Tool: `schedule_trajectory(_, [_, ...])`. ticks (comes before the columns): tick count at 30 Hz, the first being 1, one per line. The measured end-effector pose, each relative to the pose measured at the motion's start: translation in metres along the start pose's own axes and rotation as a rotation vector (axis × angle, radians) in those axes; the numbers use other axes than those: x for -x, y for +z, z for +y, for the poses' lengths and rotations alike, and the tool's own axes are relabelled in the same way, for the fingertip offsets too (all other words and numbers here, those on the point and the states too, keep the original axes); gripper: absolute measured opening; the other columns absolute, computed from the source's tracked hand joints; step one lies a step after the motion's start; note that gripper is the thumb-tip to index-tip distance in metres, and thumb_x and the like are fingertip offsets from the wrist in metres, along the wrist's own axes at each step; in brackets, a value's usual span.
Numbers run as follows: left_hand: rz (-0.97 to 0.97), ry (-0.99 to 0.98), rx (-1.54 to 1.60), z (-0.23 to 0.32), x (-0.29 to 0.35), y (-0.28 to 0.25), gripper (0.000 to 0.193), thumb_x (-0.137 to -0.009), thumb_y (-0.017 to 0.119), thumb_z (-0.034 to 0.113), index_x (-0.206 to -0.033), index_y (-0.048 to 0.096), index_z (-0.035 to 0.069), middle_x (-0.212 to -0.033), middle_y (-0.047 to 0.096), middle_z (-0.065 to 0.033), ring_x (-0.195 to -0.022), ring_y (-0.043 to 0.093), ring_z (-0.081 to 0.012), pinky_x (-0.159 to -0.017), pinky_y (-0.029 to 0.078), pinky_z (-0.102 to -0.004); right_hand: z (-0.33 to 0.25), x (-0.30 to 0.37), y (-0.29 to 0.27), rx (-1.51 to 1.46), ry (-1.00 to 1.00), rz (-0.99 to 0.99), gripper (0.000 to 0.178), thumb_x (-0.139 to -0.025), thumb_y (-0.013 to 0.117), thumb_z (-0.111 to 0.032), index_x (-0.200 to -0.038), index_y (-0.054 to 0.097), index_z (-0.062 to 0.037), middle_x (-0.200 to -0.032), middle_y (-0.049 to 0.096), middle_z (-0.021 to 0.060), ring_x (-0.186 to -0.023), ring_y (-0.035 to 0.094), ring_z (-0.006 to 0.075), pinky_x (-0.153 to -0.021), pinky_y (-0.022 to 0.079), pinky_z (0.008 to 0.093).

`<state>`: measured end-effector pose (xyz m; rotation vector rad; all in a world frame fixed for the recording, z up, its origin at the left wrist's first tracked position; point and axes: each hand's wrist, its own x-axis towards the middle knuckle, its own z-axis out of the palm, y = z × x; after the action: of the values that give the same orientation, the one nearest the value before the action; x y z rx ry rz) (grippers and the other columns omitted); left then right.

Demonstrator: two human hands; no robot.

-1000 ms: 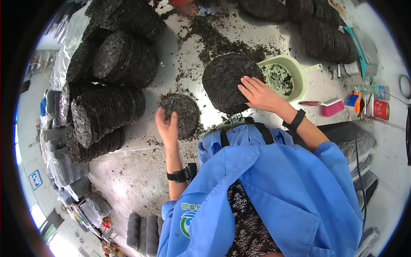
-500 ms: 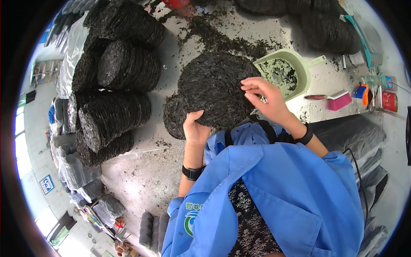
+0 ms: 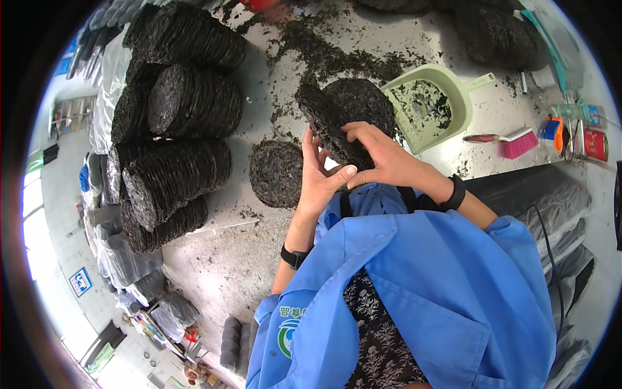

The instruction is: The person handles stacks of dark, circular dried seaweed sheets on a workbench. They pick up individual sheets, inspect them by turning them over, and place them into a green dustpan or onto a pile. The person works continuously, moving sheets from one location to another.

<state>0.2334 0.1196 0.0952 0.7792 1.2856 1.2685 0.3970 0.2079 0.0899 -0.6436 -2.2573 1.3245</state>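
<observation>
A round, dark dried seaweed cake (image 3: 329,122) is tilted up on edge between my hands, its near end close to my body. My left hand (image 3: 316,178) grips it from the left and below, with the thumb pointing right. My right hand (image 3: 382,157) is closed on its near right side, thumb beneath. Just behind lies another seaweed cake (image 3: 366,102), flat on the table and partly covered by the held one. To the left of my left hand a further seaweed cake (image 3: 276,175) lies flat.
Stacks of seaweed cakes (image 3: 178,178) line the table's left side. Seaweed crumbs (image 3: 324,52) are scattered toward the back. A pale green dustpan (image 3: 464,110) with crumbs stands right of my hands, near a pink-bristled brush (image 3: 518,146). Dark plastic-wrapped bundles (image 3: 531,201) sit at the right.
The cake lying face-up under my hands is now tilted on edge, uncovering the cakes behind and to the left. My right hand has come down and closed on it.
</observation>
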Motion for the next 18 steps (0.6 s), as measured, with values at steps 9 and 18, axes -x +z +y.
schedule_trajectory(9, [-0.034, -0.003, 0.236, -0.002, -0.006, -0.002, 0.088, -0.074, 0.067, -0.003, -0.143, 0.013, 0.006, -0.132, 0.037, -0.0135, -0.121, 0.041, -0.0208, -0.096, 0.044, -0.0338, 0.014, -0.001, -0.012, -0.339, 0.105, -0.049, 0.052, -0.073, 0.076, -0.025, -0.112, 0.047, -0.0054, -0.125, 0.043, 0.0130, -0.114, 0.048, 0.0262, -0.084, 0.047, 0.0351])
schedule_trajectory(18, [0.007, -0.070, 0.331, 0.001, -0.002, 0.000, 0.076, -0.074, 0.048, -0.007, -0.142, 0.018, 0.009, -0.129, 0.042, -0.0113, -0.118, 0.043, -0.0216, -0.101, 0.035, -0.0354, 0.009, -0.009, 0.003, 0.025, -0.160, 0.192, 0.013, -0.079, 0.065, -0.011, -0.089, 0.061, -0.0025, -0.086, 0.057, 0.0081, -0.083, 0.057, 0.0270, -0.071, 0.048, 0.0351])
